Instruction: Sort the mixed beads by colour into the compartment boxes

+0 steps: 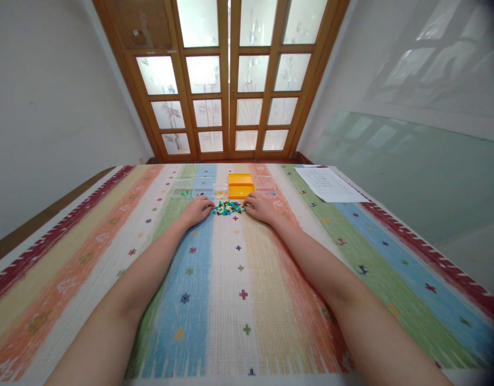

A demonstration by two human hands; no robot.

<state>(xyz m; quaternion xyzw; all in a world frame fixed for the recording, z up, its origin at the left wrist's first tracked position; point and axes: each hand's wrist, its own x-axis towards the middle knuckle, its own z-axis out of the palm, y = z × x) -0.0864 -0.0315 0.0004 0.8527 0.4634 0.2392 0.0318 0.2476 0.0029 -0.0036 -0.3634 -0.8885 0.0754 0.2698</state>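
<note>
A small heap of tiny coloured pieces, mostly green, blue and dark, lies on the striped cloth far in front of me. My left hand rests palm down at the heap's left edge, fingers curled toward the pieces. At the heap's right edge sits my right hand, fingers bent and touching the pieces. Neither hand visibly lifts anything. Just behind the heap stands an orange tray, flanked by several small clear boxes.
The striped, multicoloured tablecloth covers the whole table. A white printed sheet lies at the far right. Wooden doors with frosted panes stand behind the table. A glass panel leans against the right wall.
</note>
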